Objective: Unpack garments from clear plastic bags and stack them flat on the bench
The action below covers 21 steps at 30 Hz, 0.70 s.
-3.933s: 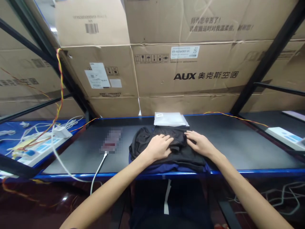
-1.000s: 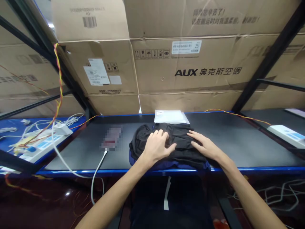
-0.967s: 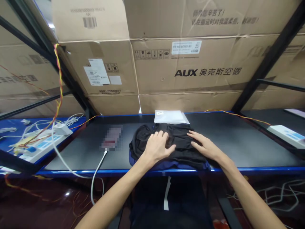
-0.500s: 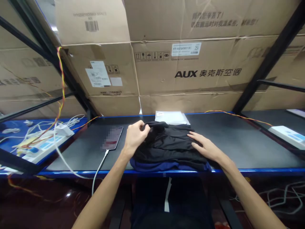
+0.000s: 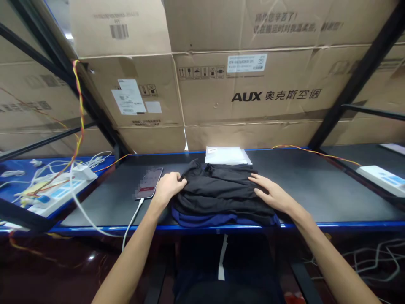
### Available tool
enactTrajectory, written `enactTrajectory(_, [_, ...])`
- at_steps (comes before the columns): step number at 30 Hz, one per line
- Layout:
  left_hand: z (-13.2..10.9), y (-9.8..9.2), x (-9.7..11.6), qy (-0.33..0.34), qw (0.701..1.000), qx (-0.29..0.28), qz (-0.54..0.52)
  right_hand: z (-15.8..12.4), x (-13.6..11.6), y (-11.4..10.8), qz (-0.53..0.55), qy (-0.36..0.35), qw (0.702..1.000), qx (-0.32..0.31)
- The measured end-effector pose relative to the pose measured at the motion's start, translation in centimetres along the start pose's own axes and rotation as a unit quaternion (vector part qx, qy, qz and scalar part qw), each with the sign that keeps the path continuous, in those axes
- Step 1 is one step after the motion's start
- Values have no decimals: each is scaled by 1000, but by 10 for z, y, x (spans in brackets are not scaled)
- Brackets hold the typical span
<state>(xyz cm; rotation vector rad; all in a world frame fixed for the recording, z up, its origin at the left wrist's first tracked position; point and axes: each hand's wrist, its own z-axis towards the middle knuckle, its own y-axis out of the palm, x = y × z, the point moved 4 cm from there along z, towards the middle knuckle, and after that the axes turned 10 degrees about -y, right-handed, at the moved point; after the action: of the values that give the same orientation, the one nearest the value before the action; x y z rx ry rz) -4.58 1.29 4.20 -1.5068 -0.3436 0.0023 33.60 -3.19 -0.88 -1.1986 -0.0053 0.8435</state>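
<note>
A folded black garment [image 5: 221,190] lies on top of a dark blue garment [image 5: 209,219] at the front edge of a black worktop [image 5: 316,190]. My left hand [image 5: 167,188] is closed on the black garment's left edge, fingers pinching the cloth. My right hand [image 5: 272,195] rests flat, fingers spread, on the right part of the black garment. A flat white plastic package [image 5: 226,155] lies just behind the pile.
A phone [image 5: 149,182] with a white cable [image 5: 128,230] lies left of the pile. Power strips sit at far left [image 5: 53,194] and far right [image 5: 381,175]. Large cardboard boxes [image 5: 247,93] stand close behind. Black frame bars [image 5: 357,76] slope at both sides.
My left hand left the top of the black garment, lifted its left edge, and now holds that edge down low at the pile's left side. My right hand stayed flat in place.
</note>
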Motion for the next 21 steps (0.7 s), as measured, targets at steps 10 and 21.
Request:
enactTrajectory(10, [-12,-12,27,271,948,90,-144,3,-24,-14,-8,-85,990,114])
enactTrajectory(21, [-11,1,33,309,934,17,-177,4,-32,-11,16,-98,991,95])
